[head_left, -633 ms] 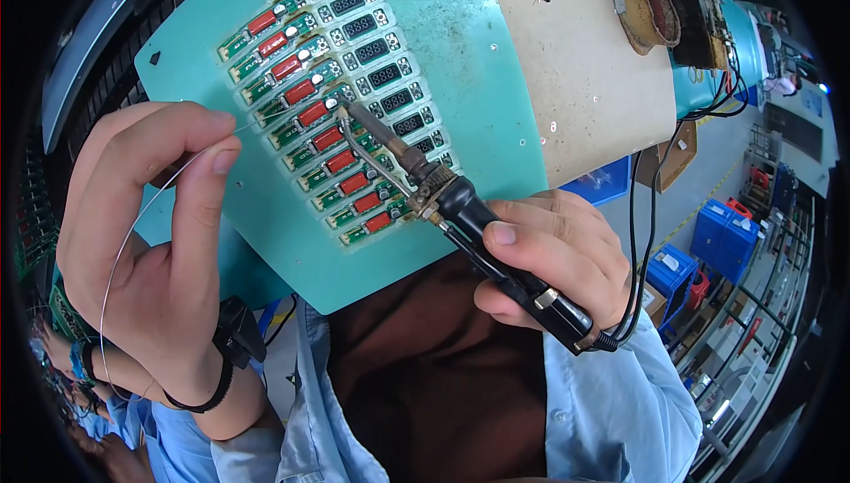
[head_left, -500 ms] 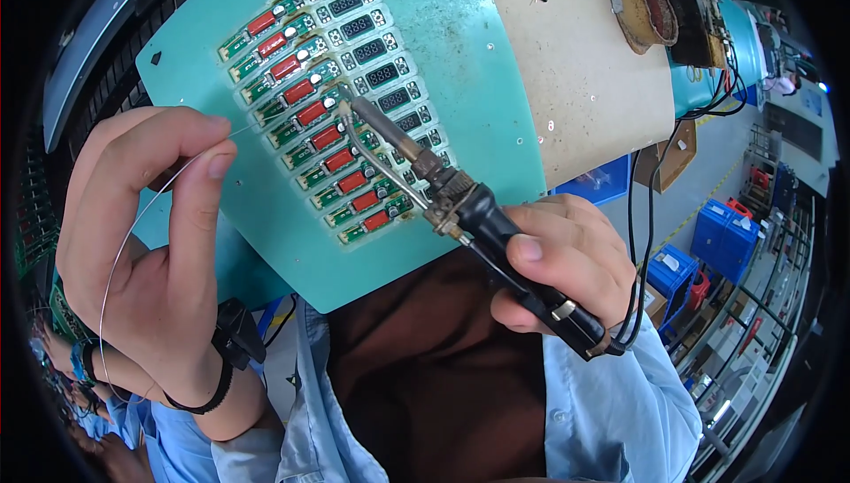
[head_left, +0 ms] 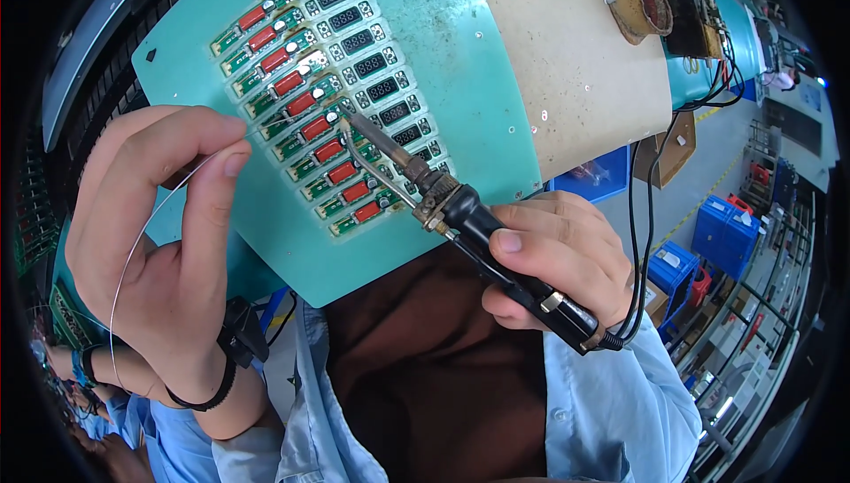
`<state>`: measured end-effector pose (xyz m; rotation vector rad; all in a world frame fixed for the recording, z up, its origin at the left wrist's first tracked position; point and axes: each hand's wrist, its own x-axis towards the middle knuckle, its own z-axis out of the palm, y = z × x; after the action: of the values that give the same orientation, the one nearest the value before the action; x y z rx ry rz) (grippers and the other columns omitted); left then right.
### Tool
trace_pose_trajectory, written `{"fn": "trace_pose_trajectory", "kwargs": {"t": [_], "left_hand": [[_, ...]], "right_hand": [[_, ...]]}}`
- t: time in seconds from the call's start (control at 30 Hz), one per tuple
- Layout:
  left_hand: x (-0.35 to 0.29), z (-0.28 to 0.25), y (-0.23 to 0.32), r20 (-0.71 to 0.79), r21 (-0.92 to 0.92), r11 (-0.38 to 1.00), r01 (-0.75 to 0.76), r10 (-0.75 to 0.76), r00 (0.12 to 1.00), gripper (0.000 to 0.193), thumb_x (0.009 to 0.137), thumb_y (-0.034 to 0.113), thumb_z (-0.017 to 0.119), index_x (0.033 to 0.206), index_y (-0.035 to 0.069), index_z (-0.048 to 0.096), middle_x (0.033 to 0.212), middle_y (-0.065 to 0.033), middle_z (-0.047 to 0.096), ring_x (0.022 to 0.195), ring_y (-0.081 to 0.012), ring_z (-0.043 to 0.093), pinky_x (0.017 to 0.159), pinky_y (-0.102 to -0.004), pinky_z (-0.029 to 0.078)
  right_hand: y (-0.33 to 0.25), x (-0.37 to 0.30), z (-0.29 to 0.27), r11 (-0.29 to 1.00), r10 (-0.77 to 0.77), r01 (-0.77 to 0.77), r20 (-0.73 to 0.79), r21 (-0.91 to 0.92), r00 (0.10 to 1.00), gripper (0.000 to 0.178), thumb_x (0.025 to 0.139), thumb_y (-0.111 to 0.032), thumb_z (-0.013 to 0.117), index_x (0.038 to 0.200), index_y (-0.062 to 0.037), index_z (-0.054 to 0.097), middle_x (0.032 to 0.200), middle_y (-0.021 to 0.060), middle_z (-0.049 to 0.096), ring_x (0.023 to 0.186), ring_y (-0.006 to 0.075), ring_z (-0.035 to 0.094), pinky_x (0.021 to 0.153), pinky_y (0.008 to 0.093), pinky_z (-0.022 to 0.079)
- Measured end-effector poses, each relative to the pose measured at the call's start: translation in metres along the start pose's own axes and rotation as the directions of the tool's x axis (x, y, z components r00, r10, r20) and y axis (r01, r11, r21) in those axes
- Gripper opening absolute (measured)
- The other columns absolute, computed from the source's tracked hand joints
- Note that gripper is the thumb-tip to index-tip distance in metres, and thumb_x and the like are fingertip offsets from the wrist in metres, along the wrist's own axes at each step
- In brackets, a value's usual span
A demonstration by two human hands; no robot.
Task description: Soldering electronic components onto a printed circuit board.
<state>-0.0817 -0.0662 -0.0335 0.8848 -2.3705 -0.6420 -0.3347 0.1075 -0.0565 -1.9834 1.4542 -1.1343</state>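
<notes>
My left hand [head_left: 168, 217] pinches a thin solder wire [head_left: 133, 257] between thumb and forefinger. The wire loops down past my palm, and its short free end points toward the left edge of the circuit boards [head_left: 289, 85]. These boards lie in a slanting row, each with a red component and a black digit display. My right hand [head_left: 567, 257] is wrapped round the black handle of a soldering iron [head_left: 469, 216]. A thin metal tube runs alongside its shaft. The iron's tip is over the boards, beside a red component mid-row; whether it touches cannot be made out.
A green mat [head_left: 443, 31] lies under the boards, with a beige sheet [head_left: 575, 85] to its right. A brown round holder [head_left: 642, 5] stands at the far right. Black cables [head_left: 651, 191] hang from the bench. Blue bins [head_left: 722, 235] stand beyond, near a rack.
The iron's tip has shifted about one board nearer to me along the row. My left hand with the solder wire has moved slightly right. The boards and mat appear slightly further left and up.
</notes>
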Motion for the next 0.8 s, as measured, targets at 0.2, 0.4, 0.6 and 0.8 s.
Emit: {"fn": "trace_pose_trajectory", "kwargs": {"t": [0.2, 0.4, 0.6, 0.8], "left_hand": [[0.0021, -0.0013, -0.0015, 0.030, -0.004, 1.000, -0.012, 0.012, 0.999, 0.013, 0.091, -0.009, 0.073, 0.102, -0.004, 0.071, 0.100, -0.0124, 0.071, 0.088, -0.0188, 0.067, 0.076, -0.0271, 0.052], [0.0025, 0.0007, -0.0001, 0.032, -0.003, 1.000, -0.025, 0.025, 0.999, 0.013, 0.091, -0.008, 0.073, 0.102, -0.003, 0.071, 0.101, -0.0126, 0.071, 0.089, -0.0185, 0.067, 0.076, -0.0266, 0.053], [0.0041, 0.0003, -0.0011, 0.049, -0.004, 0.999, -0.053, 0.054, 0.997, 0.012, 0.091, -0.008, 0.073, 0.102, -0.003, 0.071, 0.101, -0.0124, 0.071, 0.089, -0.0184, 0.067, 0.076, -0.0262, 0.053], [0.0036, 0.0031, -0.0027, 0.045, -0.027, 0.999, -0.032, 0.033, 0.998, 0.011, 0.091, -0.006, 0.073, 0.102, -0.003, 0.071, 0.100, -0.0119, 0.070, 0.088, -0.0176, 0.067, 0.076, -0.0263, 0.054]], "right_hand": [[0.0024, 0.0015, 0.0026, 1.000, -0.015, 0.015, -0.005, -0.014, 1.000, 0.046, 0.086, -0.019, 0.087, 0.125, -0.0016, 0.069, 0.106, 0.0160, 0.074, 0.085, 0.0290, 0.074, 0.071, 0.0358, 0.058], [0.0031, 0.0005, 0.0031, 0.999, -0.029, 0.029, -0.008, -0.022, 1.000, 0.047, 0.086, -0.020, 0.087, 0.125, -0.0012, 0.069, 0.105, 0.0153, 0.074, 0.082, 0.0281, 0.074, 0.069, 0.0354, 0.058], [0.0019, 0.0013, 0.0018, 1.000, -0.022, 0.022, 0.002, -0.020, 1.000, 0.047, 0.086, -0.020, 0.087, 0.125, -0.0012, 0.069, 0.104, 0.0150, 0.074, 0.082, 0.0275, 0.074, 0.069, 0.0348, 0.058], [0.0018, 0.0028, 0.0007, 1.000, -0.024, 0.024, 0.011, -0.020, 1.000, 0.047, 0.086, -0.020, 0.087, 0.125, -0.0012, 0.070, 0.104, 0.0150, 0.074, 0.082, 0.0269, 0.074, 0.069, 0.0343, 0.057]]}}
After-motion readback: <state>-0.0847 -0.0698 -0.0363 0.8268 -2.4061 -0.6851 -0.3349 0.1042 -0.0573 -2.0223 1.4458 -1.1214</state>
